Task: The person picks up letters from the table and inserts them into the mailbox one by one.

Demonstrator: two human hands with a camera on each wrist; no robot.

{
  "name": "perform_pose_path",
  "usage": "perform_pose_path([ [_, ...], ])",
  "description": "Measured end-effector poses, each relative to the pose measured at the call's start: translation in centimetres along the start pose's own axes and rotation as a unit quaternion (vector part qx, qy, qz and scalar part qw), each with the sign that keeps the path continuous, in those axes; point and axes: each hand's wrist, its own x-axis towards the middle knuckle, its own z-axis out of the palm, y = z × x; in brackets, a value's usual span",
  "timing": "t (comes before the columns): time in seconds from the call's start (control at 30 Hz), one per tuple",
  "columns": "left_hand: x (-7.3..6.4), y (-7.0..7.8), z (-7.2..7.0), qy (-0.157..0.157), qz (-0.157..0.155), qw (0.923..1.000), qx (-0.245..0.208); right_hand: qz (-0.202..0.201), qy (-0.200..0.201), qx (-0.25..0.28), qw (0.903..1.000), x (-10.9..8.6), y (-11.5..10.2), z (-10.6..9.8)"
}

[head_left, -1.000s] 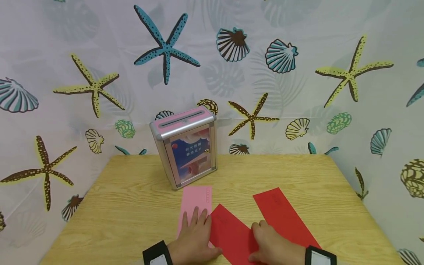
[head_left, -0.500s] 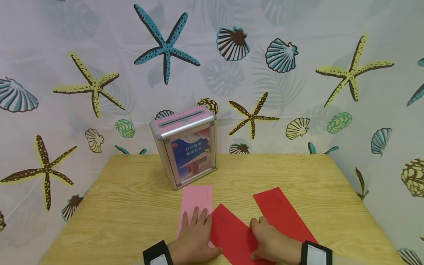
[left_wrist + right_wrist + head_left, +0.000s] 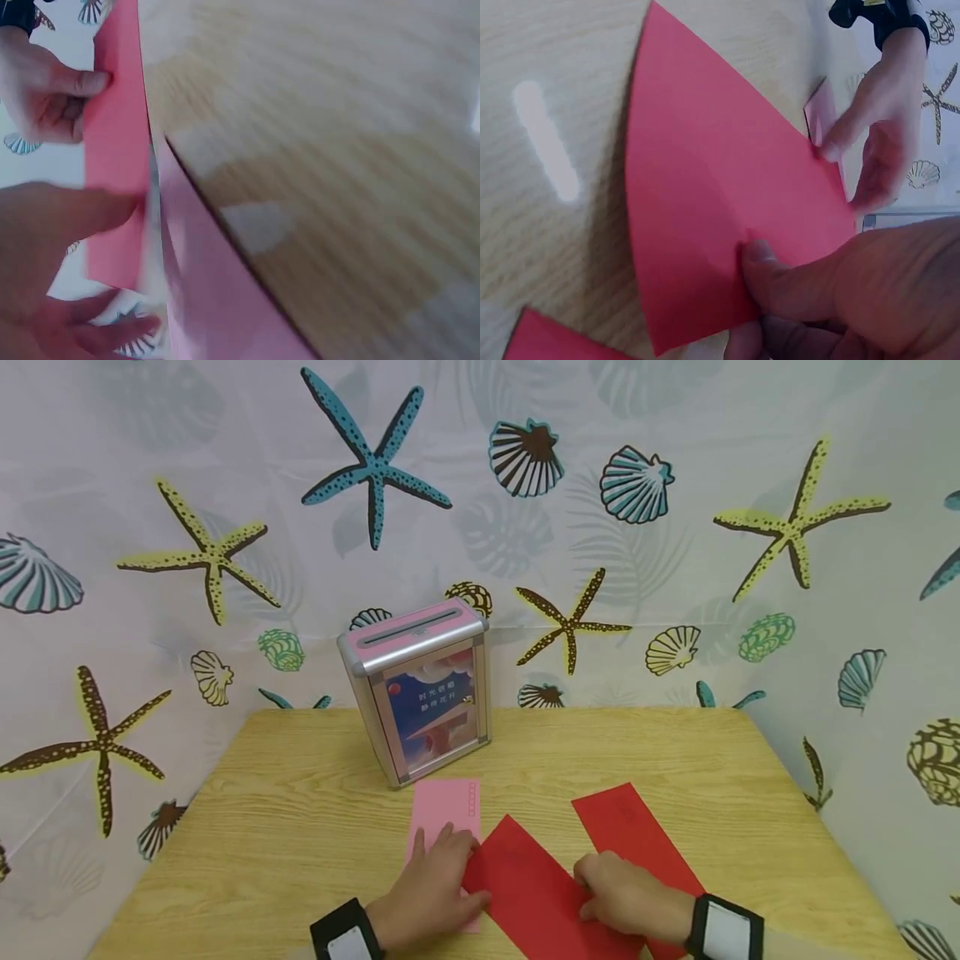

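Observation:
A red envelope (image 3: pixel 540 889) is raised at a slant from the table at front center. My right hand (image 3: pixel 633 893) pinches its right edge, thumb on the near face and fingers behind, as the right wrist view shows. My left hand (image 3: pixel 431 889) holds the envelope's left end between thumb (image 3: pixel 831 150) and fingers. Below the left hand lies a pink envelope (image 3: pixel 442 802) with a column of small printed boxes, its lower part largely covered. A second red envelope (image 3: pixel 637 831) lies on the table, partly behind the right hand.
A silver-framed box (image 3: pixel 420 693) with a pink top and a narrow slot stands behind the pink envelope. The wooden table (image 3: pixel 300 793) meets a curtain (image 3: pixel 675 410) printed with starfish and shells at its back and sides.
The left hand has come off its flat rest on the pink envelope and taken hold of the red one. The red envelope has risen and shifted slightly, with the right hand still gripping it.

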Motion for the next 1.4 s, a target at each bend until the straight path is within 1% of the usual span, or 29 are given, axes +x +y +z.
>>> perform_pose_path([
  [0.07,0.1,-0.5,-0.6,0.048,0.026,0.9976,-0.042,-0.011,0.007,0.001,0.9999,0.0,0.3,-0.3],
  [0.1,0.1,-0.5,-1.1,0.070,0.043,0.9944,-0.066,-0.020,0.011,0.005,0.9997,-0.1,0.4,-0.5],
  [0.13,0.1,-0.6,-1.5,0.086,0.056,0.9904,-0.093,-0.032,0.014,0.008,0.9993,0.0,0.6,-0.7],
  [0.2,0.2,-0.6,-2.0,0.102,0.077,0.9799,-0.153,-0.057,0.022,0.019,0.9979,0.0,0.8,-1.0],
  [0.3,0.4,-0.4,-2.7,0.099,0.091,0.9587,-0.251,-0.084,0.038,0.028,0.9953,-0.1,1.0,-1.8],
  [0.4,0.4,0.1,-3.7,0.088,0.079,0.9389,-0.323,-0.102,0.055,0.034,0.9927,-0.1,1.0,-2.6],
  [0.47,0.4,0.7,-4.6,0.088,0.066,0.9310,-0.348,-0.111,0.069,0.035,0.9907,-0.1,0.9,-3.2],
  [0.53,0.3,1.6,-5.9,0.086,0.057,0.9260,-0.363,-0.117,0.084,0.038,0.9889,0.0,0.6,-3.8],
  [0.6,0.2,2.5,-6.8,0.083,0.052,0.9235,-0.371,-0.121,0.100,0.043,0.9866,0.1,0.1,-4.4],
  [0.67,0.2,3.2,-7.4,0.072,0.056,0.9243,-0.370,-0.125,0.116,0.049,0.9841,0.2,-0.4,-4.8],
  [0.73,0.4,3.5,-7.5,0.066,0.065,0.9278,-0.362,-0.128,0.130,0.051,0.9818,0.3,-0.9,-5.1],
  [0.8,0.8,3.4,-7.4,0.072,0.073,0.9336,-0.344,-0.132,0.140,0.049,0.9800,0.4,-1.4,-5.3],
  [0.87,1.3,2.9,-7.2,0.094,0.082,0.9362,-0.329,-0.144,0.142,0.046,0.9783,0.4,-1.7,-5.4],
  [0.97,1.8,2.0,-7.4,0.129,0.094,0.9367,-0.312,-0.153,0.134,0.036,0.9784,0.4,-1.8,-5.3],
  [1.03,1.9,1.6,-7.9,0.148,0.109,0.9328,-0.310,-0.159,0.128,0.031,0.9785,0.3,-1.7,-5.2],
  [1.07,1.8,1.5,-8.3,0.156,0.116,0.9327,-0.304,-0.160,0.125,0.028,0.9788,0.3,-1.7,-5.1],
  [1.13,1.8,1.3,-9.2,0.179,0.130,0.9319,-0.288,-0.167,0.121,0.027,0.9781,0.4,-1.9,-5.0],
  [1.23,1.8,1.2,-10.8,0.215,0.155,0.9251,-0.271,-0.189,0.106,0.034,0.9757,1.1,-2.5,-4.8],
  [1.3,2.0,1.3,-12.1,0.241,0.169,0.9213,-0.254,-0.209,0.098,0.034,0.9723,1.8,-3.2,-4.6],
  [1.4,2.3,1.5,-14.2,0.261,0.196,0.9167,-0.230,-0.236,0.097,0.027,0.9665,3.1,-4.3,-4.7],
])
